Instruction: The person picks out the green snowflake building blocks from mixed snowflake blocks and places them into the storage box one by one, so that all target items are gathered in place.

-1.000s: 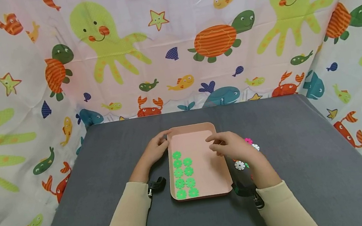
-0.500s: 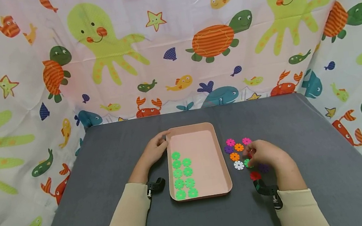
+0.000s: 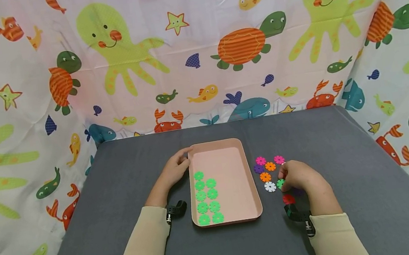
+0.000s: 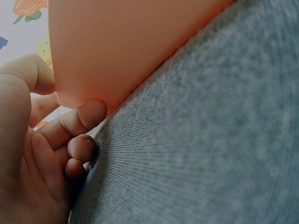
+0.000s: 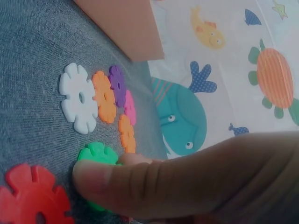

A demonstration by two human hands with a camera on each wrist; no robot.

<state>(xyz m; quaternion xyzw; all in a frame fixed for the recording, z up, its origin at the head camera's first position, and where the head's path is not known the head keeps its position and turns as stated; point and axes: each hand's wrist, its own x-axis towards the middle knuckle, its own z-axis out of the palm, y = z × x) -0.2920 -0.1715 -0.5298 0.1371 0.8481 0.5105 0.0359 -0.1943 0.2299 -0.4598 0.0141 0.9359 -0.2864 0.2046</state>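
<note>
My left hand (image 3: 173, 169) holds the far left corner of a shallow pink tray (image 3: 224, 159); in the left wrist view its fingertips meet the tray's outer wall (image 4: 107, 51). Inside the tray, green flower-shaped pieces (image 3: 212, 193) lie in two columns along the left side. To the right of the tray, my right hand (image 3: 304, 179) reaches down among loose flower-shaped pieces. Its thumb lies across a green flower-shaped piece (image 5: 99, 153), pinching it, with the forefinger mostly hidden behind. A red piece (image 5: 35, 196) lies close by on the cloth.
Near the right hand lie a white piece (image 3: 270, 186), orange pieces (image 3: 265, 177), a purple piece (image 3: 258, 169) and pink pieces (image 3: 260, 160). A grey cloth (image 3: 145, 238) covers the table. Behind it hangs a curtain (image 3: 198, 81) printed with sea animals.
My right hand has moved from over the tray to the loose pieces on the right, and its fingers have come down onto the green one. My left hand stays at the tray's corner.
</note>
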